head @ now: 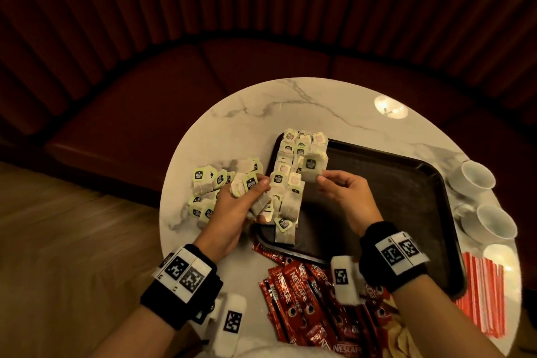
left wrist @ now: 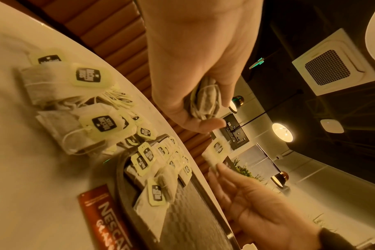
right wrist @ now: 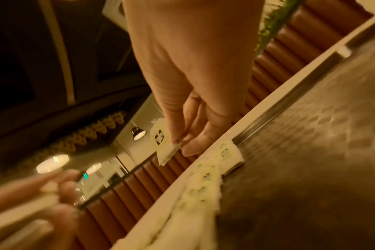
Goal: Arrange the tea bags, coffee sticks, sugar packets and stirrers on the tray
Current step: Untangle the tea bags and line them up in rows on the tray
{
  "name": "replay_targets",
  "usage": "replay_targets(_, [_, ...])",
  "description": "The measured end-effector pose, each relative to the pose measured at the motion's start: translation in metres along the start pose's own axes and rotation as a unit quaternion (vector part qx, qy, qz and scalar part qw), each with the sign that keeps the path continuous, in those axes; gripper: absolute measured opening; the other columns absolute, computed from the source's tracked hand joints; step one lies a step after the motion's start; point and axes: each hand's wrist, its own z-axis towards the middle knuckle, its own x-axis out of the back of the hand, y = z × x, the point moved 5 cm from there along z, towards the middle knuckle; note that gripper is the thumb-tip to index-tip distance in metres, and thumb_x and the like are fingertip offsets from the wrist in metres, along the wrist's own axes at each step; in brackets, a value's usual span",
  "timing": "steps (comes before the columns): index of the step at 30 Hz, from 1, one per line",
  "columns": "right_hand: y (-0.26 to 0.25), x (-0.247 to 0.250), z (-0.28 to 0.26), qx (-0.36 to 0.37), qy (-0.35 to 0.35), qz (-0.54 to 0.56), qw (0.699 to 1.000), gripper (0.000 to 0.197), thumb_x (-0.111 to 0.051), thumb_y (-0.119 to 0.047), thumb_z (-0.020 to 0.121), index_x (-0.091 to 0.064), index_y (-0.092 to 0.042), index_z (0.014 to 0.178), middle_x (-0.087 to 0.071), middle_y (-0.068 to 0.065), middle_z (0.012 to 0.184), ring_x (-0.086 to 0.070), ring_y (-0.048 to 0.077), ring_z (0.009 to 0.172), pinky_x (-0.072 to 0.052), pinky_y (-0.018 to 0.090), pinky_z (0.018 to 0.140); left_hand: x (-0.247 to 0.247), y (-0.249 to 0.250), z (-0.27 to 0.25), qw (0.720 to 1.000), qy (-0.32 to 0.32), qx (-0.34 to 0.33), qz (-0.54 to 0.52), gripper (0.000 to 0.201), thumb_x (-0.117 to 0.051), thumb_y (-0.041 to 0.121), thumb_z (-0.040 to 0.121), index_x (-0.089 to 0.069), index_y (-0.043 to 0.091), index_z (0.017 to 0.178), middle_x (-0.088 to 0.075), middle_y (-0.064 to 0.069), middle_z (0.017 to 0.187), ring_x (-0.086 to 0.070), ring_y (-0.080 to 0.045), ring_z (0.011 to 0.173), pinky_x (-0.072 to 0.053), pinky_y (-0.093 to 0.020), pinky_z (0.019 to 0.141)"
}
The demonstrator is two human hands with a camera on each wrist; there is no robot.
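At frame centre, the right hand (head: 343, 192) pinches one tea bag (head: 312, 168) above the tray (head: 406, 183); the left hand (head: 241, 206) clutches a bunch of tea bags (head: 250, 186) at the tray's left edge.

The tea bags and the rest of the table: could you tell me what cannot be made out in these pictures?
- Bundle of tea bags, head view: count hidden by the left hand.
- Coffee sticks, head view: partly covered by the right wrist, cut by the bottom edge.
- Rows on the tray, right wrist view: tags blurred.
- Sugar packets: none identifiable.
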Motion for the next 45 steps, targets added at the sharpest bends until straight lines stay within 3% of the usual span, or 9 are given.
replay_targets(4, [0.019,0.025,0.041,-0.058,0.05,-0.045,0.996,0.007,-0.064,-0.003,0.092,-0.069,-0.002,0.097,-0.068,0.011,0.096,-0.064,0.017,0.084,-0.055,0.018,0.067,0.008,-0.004,-0.003,1.0,0.02,0.004,0.017,0.01,-0.062,0.014,0.093,-0.067,0.013,0.102,-0.07,0.001,0.076,-0.063,-0.009,0.054,-0.045,-0.02,0.039])
replay_targets(12, [0.036,0.028,0.082,-0.114,0.052,-0.179,0.976,0.005,-0.074,-0.008,0.085,-0.072,-0.01,0.081,-0.073,0.014,0.096,-0.07,0.023,0.086,-0.058,0.038,0.089,0.013,-0.007,-0.005,0.999,0.023,0.02,0.027,0.019,-0.063,0.019,0.092,-0.066,0.007,0.107,-0.07,-0.001,0.076,-0.061,-0.011,0.051,-0.043,-0.019,0.039])
replay_targets(18, [0.039,0.017,0.09,-0.119,0.046,-0.144,0.981,0.042,-0.066,-0.002,0.089,-0.055,0.003,0.129,-0.066,0.019,0.114,-0.064,0.019,0.076,-0.057,0.029,0.071,0.021,-0.007,-0.002,0.998,0.046,0.034,0.013,0.017,-0.066,0.022,0.09,-0.068,0.014,0.105,-0.071,-0.008,0.086,-0.063,-0.014,0.056,-0.045,-0.021,0.04])
replay_targets(23, [0.022,0.021,0.076,-0.05,0.069,-0.272,0.958,0.032,-0.069,-0.019,0.091,-0.066,-0.008,0.12,-0.07,0.009,0.111,-0.065,0.021,0.101,-0.053,0.037,0.096,0.024,-0.009,-0.002,0.998,0.048,0.039,0.019,0.02,-0.068,0.028,0.086,-0.069,0.016,0.103,-0.072,-0.008,0.087,-0.06,-0.018,0.055,-0.047,-0.023,0.043])
replay_targets(26, [0.011,0.008,0.047,-0.022,0.025,-0.323,0.946,0.013,-0.068,-0.025,0.091,-0.068,-0.017,0.101,-0.07,0.005,0.105,-0.065,0.019,0.098,-0.051,0.03,0.085,0.024,-0.009,-0.003,0.998,0.05,0.036,0.014,0.014,-0.067,0.025,0.088,-0.07,0.017,0.099,-0.072,-0.005,0.083,-0.061,-0.017,0.058,-0.048,-0.023,0.044])
replay_targets(31, [0.022,-0.032,0.004,-0.015,-0.086,-0.406,0.91,0.042,-0.069,-0.048,0.086,-0.052,-0.014,0.106,-0.059,-0.002,0.102,-0.057,0.01,0.088,-0.043,0.02,0.064,0.016,-0.01,-0.006,0.998,0.042,0.036,0.017,0.022,-0.064,0.02,0.092,-0.066,0.008,0.11,-0.068,-0.007,0.083,-0.061,-0.014,0.056,-0.042,-0.018,0.039])
replay_targets(35, [0.032,-0.05,-0.002,-0.009,-0.065,-0.397,0.915,0.069,-0.076,-0.055,0.076,-0.042,-0.014,0.12,-0.056,0.008,0.127,-0.057,0.025,0.116,-0.051,0.039,0.093,0.014,-0.008,-0.008,0.999,0.039,0.025,0.024,0.027,-0.065,0.02,0.092,-0.065,0.005,0.114,-0.068,-0.007,0.082,-0.062,-0.008,0.051,-0.042,-0.017,0.038])
replay_targets(39, [0.032,-0.055,-0.003,-0.024,-0.056,-0.378,0.924,0.075,-0.081,-0.041,0.075,-0.036,-0.011,0.127,-0.052,0.014,0.135,-0.055,0.03,0.122,-0.049,0.043,0.101,0.016,-0.005,-0.01,0.999,0.039,0.022,0.019,0.026,-0.065,0.02,0.092,-0.065,0.006,0.113,-0.07,-0.008,0.085,-0.063,-0.009,0.053,-0.043,-0.018,0.039])
replay_targets(45, [0.027,-0.055,-0.011,-0.027,-0.06,-0.364,0.929,0.059,-0.073,-0.027,0.084,-0.035,-0.008,0.124,-0.058,0.013,0.129,-0.06,0.029,0.115,-0.051,0.035,0.089,0.02,-0.007,-0.011,0.999,0.038,0.024,0.021,0.013,-0.066,0.021,0.091,-0.068,0.017,0.103,-0.068,-0.012,0.089,-0.058,-0.016,0.053,-0.042,-0.018,0.038])
